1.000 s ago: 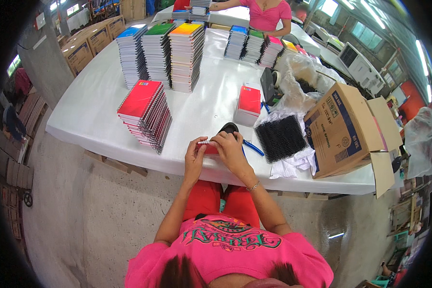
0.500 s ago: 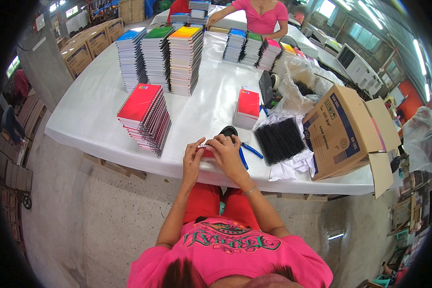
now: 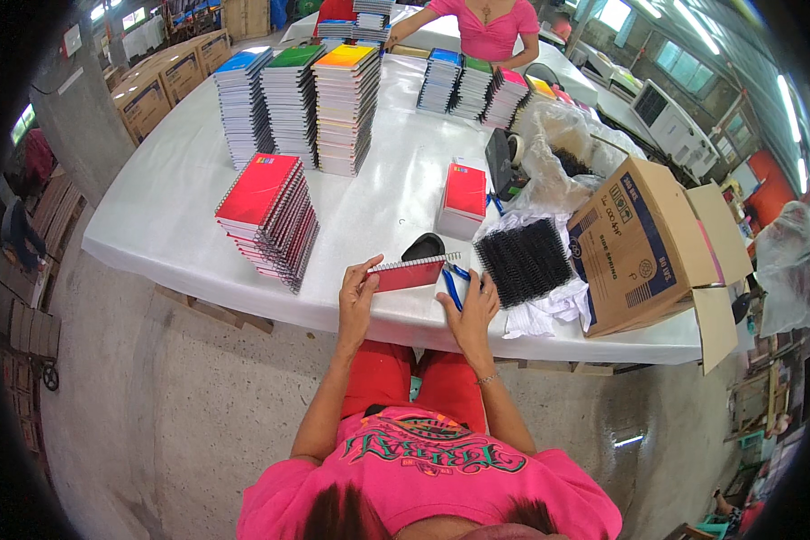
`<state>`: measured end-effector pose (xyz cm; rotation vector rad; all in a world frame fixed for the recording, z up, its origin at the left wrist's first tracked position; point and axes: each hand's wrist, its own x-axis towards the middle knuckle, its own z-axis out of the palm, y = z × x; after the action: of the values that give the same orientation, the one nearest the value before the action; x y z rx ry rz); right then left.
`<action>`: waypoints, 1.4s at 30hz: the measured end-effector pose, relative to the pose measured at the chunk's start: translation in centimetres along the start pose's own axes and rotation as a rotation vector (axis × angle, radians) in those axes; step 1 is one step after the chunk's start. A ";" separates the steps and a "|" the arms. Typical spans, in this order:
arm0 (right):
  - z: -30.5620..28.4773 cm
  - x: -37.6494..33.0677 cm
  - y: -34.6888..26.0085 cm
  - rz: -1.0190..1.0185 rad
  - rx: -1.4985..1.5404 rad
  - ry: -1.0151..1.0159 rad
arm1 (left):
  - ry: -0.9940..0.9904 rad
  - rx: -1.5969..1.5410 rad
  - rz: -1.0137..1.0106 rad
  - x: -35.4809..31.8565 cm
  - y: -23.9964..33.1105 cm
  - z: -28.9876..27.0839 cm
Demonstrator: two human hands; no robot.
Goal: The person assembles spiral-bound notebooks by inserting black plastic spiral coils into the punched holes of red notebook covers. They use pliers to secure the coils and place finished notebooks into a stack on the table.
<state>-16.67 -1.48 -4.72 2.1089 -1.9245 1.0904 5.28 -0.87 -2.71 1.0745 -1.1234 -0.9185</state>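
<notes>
A small red notebook (image 3: 409, 275) lies near the table's front edge, with a spiral coil along its far long side. The coil's loose end sticks out past the right corner. My left hand (image 3: 358, 292) is closed on the notebook's left end. To the right, my right hand (image 3: 473, 310) has its thumb and fingers apart around the blue handles of the pliers (image 3: 453, 290); I cannot tell whether it touches them. Just behind the notebook sits a black object (image 3: 423, 246), partly hidden by it.
Black spiral coils (image 3: 524, 261) lie on white paper beside an open cardboard box (image 3: 643, 252). Red notebooks (image 3: 270, 216) are stacked at left, with a smaller red stack (image 3: 462, 198) ahead. Taller notebook stacks (image 3: 346, 112) stand farther back. Across the table is another person (image 3: 495, 31).
My right hand has left the notebook's coil and moved right and nearer, to the pliers. The notebook, hidden before by my hands, now shows in my left hand.
</notes>
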 end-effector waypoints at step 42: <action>-5.5 -3.6 -2.1 0.596 1.052 -0.524 | -0.103 0.202 -0.008 1.5 3.3 -1.1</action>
<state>-17.01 4.72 -1.78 2.4846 -2.7225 2.2501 6.80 -1.26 0.77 1.2067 -1.3198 -0.8884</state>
